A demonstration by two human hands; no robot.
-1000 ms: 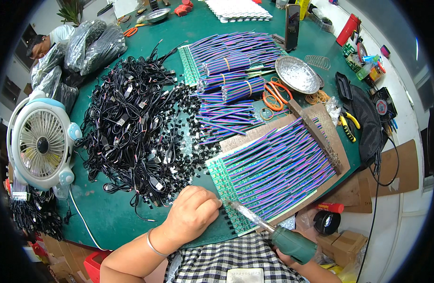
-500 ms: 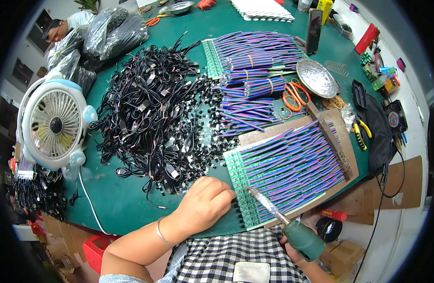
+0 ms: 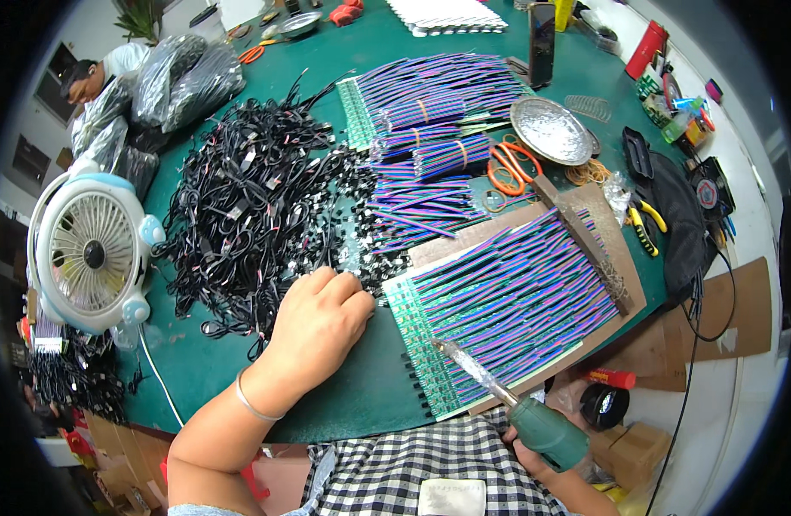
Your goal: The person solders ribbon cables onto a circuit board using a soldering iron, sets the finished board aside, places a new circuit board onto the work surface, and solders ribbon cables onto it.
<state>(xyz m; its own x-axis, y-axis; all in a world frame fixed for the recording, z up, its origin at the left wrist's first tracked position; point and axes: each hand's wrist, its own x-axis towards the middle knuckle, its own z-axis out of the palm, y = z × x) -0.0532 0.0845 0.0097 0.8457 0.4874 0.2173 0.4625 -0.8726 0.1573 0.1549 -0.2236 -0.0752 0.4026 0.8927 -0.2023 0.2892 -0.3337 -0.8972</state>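
My left hand (image 3: 322, 318) lies palm down on the green table (image 3: 215, 365), a thin bangle on its wrist. Its fingertips reach into the near edge of a big heap of black cables (image 3: 249, 206), and I cannot see whether they pinch one. My right hand (image 3: 585, 488), mostly hidden at the lower edge, holds a soldering iron (image 3: 546, 434) by its green handle. The metal tip hovers over the near end of a row of small green circuit boards (image 3: 413, 340). Multicoloured wires (image 3: 516, 292) run from those boards across a cardboard sheet (image 3: 615, 258).
A white desk fan (image 3: 90, 254) stands at the left. Further back are more wire bundles (image 3: 430, 120), orange scissors (image 3: 509, 168), a metal dish (image 3: 550, 129), pliers (image 3: 643, 219) and a black bag (image 3: 679, 224). Another person (image 3: 95, 73) sits at the far left, behind plastic bags (image 3: 185, 77).
My left hand has left the edge of the circuit board row and moved left and away onto the black cable heap. The soldering iron stays over the boards.
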